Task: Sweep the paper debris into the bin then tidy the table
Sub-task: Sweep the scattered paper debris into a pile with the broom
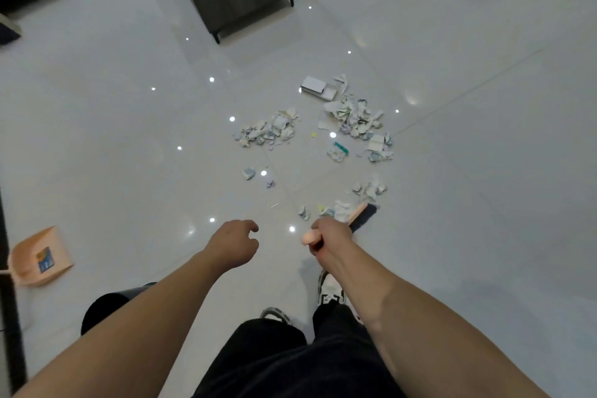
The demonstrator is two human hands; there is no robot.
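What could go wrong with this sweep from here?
The paper debris lies in several scattered clumps, so one stroke of the broom may miss some or spread them. The dustpan sits far off to the left, out of the empty left hand's easy reach. The right hand alone grips the broom, so control may be weak.

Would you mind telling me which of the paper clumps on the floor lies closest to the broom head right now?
The small clump touching the broom head, just beyond the right hand. The other clumps lie farther out on the tiles.
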